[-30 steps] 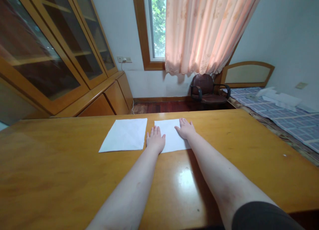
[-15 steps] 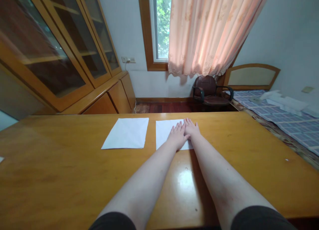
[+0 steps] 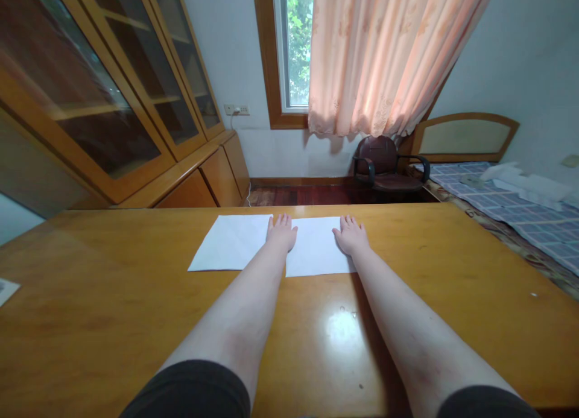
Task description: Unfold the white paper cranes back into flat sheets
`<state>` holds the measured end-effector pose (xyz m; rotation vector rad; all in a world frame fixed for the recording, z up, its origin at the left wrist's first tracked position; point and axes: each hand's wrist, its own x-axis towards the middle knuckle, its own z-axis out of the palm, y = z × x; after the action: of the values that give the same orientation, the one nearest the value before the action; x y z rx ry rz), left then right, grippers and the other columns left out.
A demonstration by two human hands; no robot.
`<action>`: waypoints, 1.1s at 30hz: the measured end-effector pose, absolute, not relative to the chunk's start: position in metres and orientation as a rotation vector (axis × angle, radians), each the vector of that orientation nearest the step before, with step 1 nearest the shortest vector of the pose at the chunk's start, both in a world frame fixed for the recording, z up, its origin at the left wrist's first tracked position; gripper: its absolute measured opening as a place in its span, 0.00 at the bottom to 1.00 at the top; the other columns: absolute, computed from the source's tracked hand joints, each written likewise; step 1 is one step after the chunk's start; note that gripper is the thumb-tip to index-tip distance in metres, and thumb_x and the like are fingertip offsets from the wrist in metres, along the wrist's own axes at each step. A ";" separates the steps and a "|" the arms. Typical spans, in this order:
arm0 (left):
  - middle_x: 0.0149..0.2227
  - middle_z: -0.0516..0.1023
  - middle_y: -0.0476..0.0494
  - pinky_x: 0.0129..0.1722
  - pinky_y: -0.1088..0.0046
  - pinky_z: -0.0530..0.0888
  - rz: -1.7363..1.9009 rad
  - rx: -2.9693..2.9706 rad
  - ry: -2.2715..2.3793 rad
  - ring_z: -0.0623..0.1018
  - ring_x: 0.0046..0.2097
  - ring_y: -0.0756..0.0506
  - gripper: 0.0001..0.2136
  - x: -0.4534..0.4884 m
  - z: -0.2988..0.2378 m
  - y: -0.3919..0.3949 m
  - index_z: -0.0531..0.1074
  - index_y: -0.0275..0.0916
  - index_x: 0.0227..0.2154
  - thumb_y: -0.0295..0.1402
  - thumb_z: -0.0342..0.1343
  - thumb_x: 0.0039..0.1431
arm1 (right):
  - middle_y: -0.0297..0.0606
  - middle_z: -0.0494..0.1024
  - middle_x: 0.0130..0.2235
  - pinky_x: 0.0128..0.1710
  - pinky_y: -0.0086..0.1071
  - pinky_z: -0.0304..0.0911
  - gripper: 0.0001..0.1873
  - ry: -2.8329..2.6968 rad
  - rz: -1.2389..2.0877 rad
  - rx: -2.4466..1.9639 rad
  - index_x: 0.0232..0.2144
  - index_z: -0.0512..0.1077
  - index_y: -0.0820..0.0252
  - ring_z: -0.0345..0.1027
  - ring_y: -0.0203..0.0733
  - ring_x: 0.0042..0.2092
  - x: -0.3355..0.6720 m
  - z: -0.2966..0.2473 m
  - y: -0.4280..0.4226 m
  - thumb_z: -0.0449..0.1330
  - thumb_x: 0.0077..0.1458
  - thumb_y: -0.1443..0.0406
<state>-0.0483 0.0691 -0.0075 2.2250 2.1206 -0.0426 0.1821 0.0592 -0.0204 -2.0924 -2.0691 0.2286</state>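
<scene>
Two white square sheets, paper or thin cloth, lie side by side on the wooden table. The right sheet (image 3: 313,246) is flat between my hands. My left hand (image 3: 281,232) rests palm down with fingers stretched out, over the gap between the sheets and at the right sheet's left edge. On that sheet's upper right edge lies my right hand (image 3: 352,236), also flat with its fingers spread. The left sheet (image 3: 230,243) is partly covered by my left hand and forearm along its right side.
The glossy wooden table (image 3: 113,321) fills the foreground. A white piece with a dark print (image 3: 6,290) lies at its left edge. Past the far edge are a brown armchair (image 3: 382,164), a glass-door cabinet (image 3: 131,92) and, to the right, a bed (image 3: 511,204).
My left hand has moved left, away from my right hand, to the right sheet's left edge. My right hand stays near the upper right edge. The view has shifted slightly.
</scene>
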 end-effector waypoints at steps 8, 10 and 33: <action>0.67 0.45 0.44 0.61 0.44 0.38 0.226 2.234 2.392 0.41 0.67 0.35 0.26 -0.068 -0.003 0.023 0.50 0.47 0.63 0.39 0.38 0.61 | 0.46 0.60 0.62 0.57 0.35 0.53 0.30 -1.362 0.545 -1.712 0.61 0.53 0.66 0.55 0.40 0.61 0.213 -0.018 0.055 0.35 0.62 0.57; 0.67 0.48 0.46 0.60 0.42 0.44 0.141 2.147 2.316 0.45 0.67 0.35 0.24 -0.077 -0.005 0.010 0.53 0.51 0.61 0.36 0.35 0.62 | 0.45 0.62 0.60 0.56 0.37 0.56 0.28 -1.303 0.665 -1.663 0.60 0.55 0.63 0.58 0.41 0.59 0.218 -0.015 0.053 0.37 0.62 0.59; 0.55 0.70 0.47 0.61 0.62 0.59 0.508 2.393 1.707 0.67 0.57 0.45 0.18 -0.092 0.013 -0.007 0.72 0.42 0.48 0.34 0.42 0.61 | 0.42 0.78 0.42 0.44 0.33 0.62 0.16 -1.639 0.474 -1.825 0.41 0.74 0.61 0.70 0.43 0.43 0.202 -0.013 0.031 0.52 0.56 0.61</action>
<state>-0.0923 -0.0074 0.0129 2.3930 1.7068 0.5084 0.2023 0.0306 -0.0130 -1.8248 -1.6386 0.4743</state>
